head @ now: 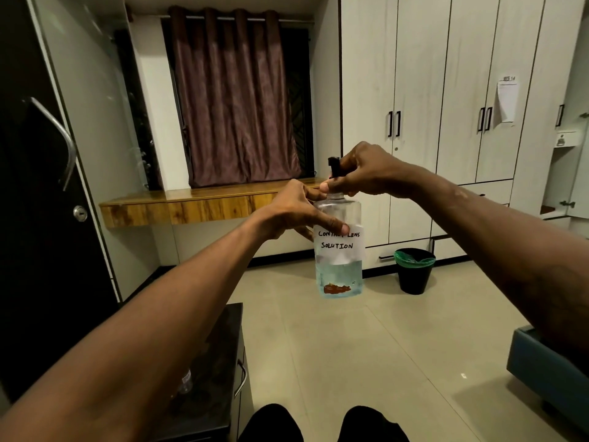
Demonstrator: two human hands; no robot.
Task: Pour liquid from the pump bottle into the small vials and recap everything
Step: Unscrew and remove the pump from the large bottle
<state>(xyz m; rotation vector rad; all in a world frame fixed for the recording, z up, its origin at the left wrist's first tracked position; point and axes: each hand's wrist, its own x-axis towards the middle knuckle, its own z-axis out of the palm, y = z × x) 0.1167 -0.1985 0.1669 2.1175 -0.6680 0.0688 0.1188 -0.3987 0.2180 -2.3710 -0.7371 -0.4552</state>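
Observation:
A clear pump bottle (pixel 338 250) is held up in the air at arm's length, upright. It carries a white handwritten label reading "contact lens solution" and pale blue liquid fills its lower third. My left hand (pixel 294 210) grips the bottle's shoulder from the left. My right hand (pixel 363 172) pinches the black pump head (pixel 333 165) at the bottle's neck from the right. A small clear vial (pixel 185 382) stands on the dark cabinet at lower left, partly hidden behind my left forearm.
A dark bedside cabinet (pixel 220 362) with a handle sits at lower left. A black bin (pixel 414 271) with a green liner stands by the white wardrobes (pixel 446 90). A wooden ledge (pixel 191 205) runs under the curtained window. A blue seat edge (pixel 541 371) is at right. My knees show at the bottom.

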